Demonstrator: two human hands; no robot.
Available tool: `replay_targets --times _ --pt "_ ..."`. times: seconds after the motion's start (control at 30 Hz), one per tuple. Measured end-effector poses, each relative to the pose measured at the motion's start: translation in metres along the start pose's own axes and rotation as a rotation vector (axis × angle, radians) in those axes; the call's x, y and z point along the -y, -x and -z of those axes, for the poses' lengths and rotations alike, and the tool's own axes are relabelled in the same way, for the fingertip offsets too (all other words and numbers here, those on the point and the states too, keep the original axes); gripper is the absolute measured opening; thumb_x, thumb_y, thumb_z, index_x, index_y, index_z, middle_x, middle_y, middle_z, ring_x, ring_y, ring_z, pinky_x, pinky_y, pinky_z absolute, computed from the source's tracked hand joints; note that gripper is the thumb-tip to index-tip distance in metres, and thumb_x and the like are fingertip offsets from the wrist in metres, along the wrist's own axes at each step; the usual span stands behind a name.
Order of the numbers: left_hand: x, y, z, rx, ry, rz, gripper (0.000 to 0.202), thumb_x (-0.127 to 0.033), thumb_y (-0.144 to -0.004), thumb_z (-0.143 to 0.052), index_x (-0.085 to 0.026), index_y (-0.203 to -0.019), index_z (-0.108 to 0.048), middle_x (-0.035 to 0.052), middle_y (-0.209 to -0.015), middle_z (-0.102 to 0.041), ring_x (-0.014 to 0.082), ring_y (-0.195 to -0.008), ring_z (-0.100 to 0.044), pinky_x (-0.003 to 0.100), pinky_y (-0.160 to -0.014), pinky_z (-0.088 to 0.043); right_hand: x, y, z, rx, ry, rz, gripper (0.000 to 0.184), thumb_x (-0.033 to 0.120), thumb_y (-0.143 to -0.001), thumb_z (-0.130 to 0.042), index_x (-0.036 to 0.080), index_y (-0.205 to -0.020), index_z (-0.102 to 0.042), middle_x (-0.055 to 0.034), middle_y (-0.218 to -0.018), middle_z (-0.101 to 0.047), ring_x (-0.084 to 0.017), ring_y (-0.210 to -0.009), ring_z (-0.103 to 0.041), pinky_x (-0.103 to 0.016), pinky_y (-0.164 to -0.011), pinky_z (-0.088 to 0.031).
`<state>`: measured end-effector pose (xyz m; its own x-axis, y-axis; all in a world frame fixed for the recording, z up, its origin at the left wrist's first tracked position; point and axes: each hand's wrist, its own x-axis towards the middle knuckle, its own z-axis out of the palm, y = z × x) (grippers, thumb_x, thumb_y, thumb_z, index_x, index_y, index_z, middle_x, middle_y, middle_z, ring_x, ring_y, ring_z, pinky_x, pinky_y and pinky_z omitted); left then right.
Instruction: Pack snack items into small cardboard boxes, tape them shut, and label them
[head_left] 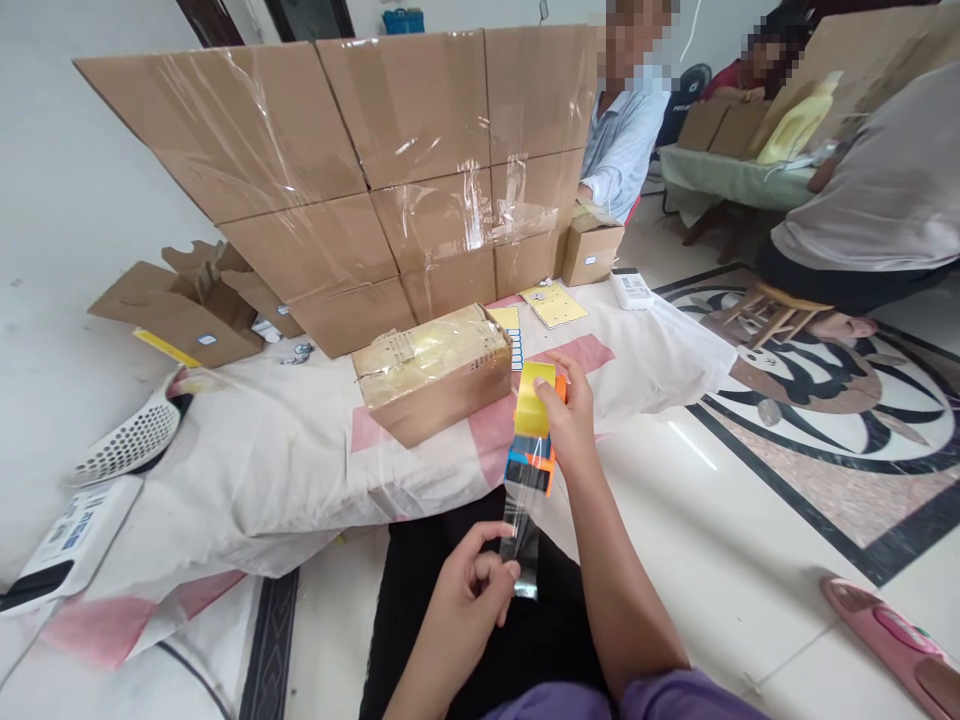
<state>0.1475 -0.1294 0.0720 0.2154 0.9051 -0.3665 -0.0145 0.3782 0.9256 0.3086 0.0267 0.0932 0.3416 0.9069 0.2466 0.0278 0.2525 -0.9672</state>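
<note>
Two bare hands in the head view, right hand (573, 415) and left hand (476, 580), near the front edge of the surface (262, 450), draped in creased off-white cloth with pink patches. Wrapped in the fingers of the right, thumb pressed flat on glossy yellow: a tape dispenser (531, 450), angular, blue and orange plastic. Placed by that front edge, right of its middle. Trailing down from it toward the lap (420, 610) in matte black fabric, a thin, shiny, transparent tape strip (525, 545). Left fingers curled, index and thumb at the strip's left side; cannot tell whether pinching it.

Just behind the front edge, a long rectangular carton (442, 385), brown cardboard, top crinkled under glossy tape. Along the far edge, a tall block of stacked boxes (431, 150), flat-faced, banded with reflective film. Toward the far right corner, a small cardboard box (592, 252), a smooth white rounded-corner device (632, 290) and a flat yellow sheet (556, 304). Toward the left edge, open-flapped boxes (191, 315), a curved white perforated piece (131, 440) and, nearer the front left corner, a slab-like white case (79, 530).
</note>
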Motion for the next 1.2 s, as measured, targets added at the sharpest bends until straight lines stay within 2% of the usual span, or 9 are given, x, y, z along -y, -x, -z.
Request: replay_targets --times 0.17,0.37,0.57,0.8,0.97,1.07,1.2 --pt "0.008 -0.003 0.008 0.049 -0.023 0.027 0.043 -0.044 -0.088 -0.065 -0.015 -0.117 -0.054 -0.0123 -0.047 -0.043 0.008 -0.049 -0.033 0.024 -0.059 -0.029 -0.001 0.001 -0.003 0.077 0.036 0.076 0.037 0.036 -0.086 -0.064 0.025 -0.122 -0.062 -0.0052 -0.12 -0.068 -0.026 -0.107 -0.064 -0.043 -0.097 -0.052" --pt "0.012 -0.013 0.013 0.046 -0.025 0.048 0.047 -0.045 -0.086 -0.065 -0.014 -0.119 -0.052 -0.0115 -0.045 -0.047 0.0081 -0.047 -0.033 0.024 -0.058 -0.027 -0.024 0.001 -0.013 0.211 -0.071 0.017 0.049 0.039 -0.09 -0.066 0.029 -0.136 -0.053 -0.0065 -0.121 -0.068 -0.028 -0.11 -0.067 -0.045 -0.089 -0.058" --pt "0.026 -0.025 0.012 0.008 -0.014 0.051 0.05 -0.045 -0.084 -0.067 -0.013 -0.119 -0.052 -0.0098 -0.043 -0.05 0.0078 -0.044 -0.031 0.025 -0.055 -0.023 -0.041 0.002 -0.015 0.287 -0.236 -0.067 0.066 0.041 -0.089 -0.069 0.031 -0.146 -0.037 -0.0073 -0.113 -0.073 -0.023 -0.082 -0.072 -0.043 -0.078 -0.062" --pt "0.024 -0.029 0.012 0.012 -0.023 0.063 0.05 -0.045 -0.082 -0.069 -0.013 -0.118 -0.055 -0.0094 -0.043 -0.051 0.0081 -0.044 -0.033 0.024 -0.055 -0.025 -0.041 0.002 -0.013 0.386 -0.323 -0.069 0.063 0.038 -0.087 -0.071 0.032 -0.139 -0.035 -0.0065 -0.118 -0.072 -0.019 -0.078 -0.07 -0.039 -0.073 -0.06" --pt "0.02 -0.027 0.007 -0.007 0.013 0.05 0.05 -0.047 -0.082 -0.069 -0.014 -0.117 -0.057 -0.0096 -0.043 -0.05 0.0081 -0.043 -0.034 0.024 -0.055 -0.026 -0.038 0.001 -0.012 0.434 -0.421 -0.118 0.067 0.035 -0.088 -0.066 0.033 -0.143 -0.027 -0.0055 -0.121 -0.072 -0.019 -0.088 -0.073 -0.039 -0.078 -0.06" --pt "0.017 -0.026 0.006 -0.039 0.023 0.05 0.05 -0.047 -0.082 -0.07 -0.014 -0.117 -0.058 -0.0096 -0.043 -0.05 0.0079 -0.043 -0.033 0.024 -0.055 -0.026 -0.036 0.003 -0.011 0.365 -0.389 -0.137 0.069 0.037 -0.087 -0.069 0.032 -0.14 -0.026 -0.006 -0.12 -0.073 -0.018 -0.084 -0.074 -0.039 -0.078 -0.061" --pt "0.016 -0.029 0.009 -0.07 0.026 0.055 0.052 -0.047 -0.081 -0.071 -0.013 -0.118 -0.059 -0.0089 -0.042 -0.051 0.0078 -0.044 -0.033 0.024 -0.056 -0.027 -0.037 0.012 -0.015 0.092 -0.325 -0.245 0.068 0.043 -0.076 -0.082 0.029 -0.12 -0.032 -0.0033 -0.098 -0.077 -0.021 -0.07 -0.075 -0.037 -0.067 -0.062"
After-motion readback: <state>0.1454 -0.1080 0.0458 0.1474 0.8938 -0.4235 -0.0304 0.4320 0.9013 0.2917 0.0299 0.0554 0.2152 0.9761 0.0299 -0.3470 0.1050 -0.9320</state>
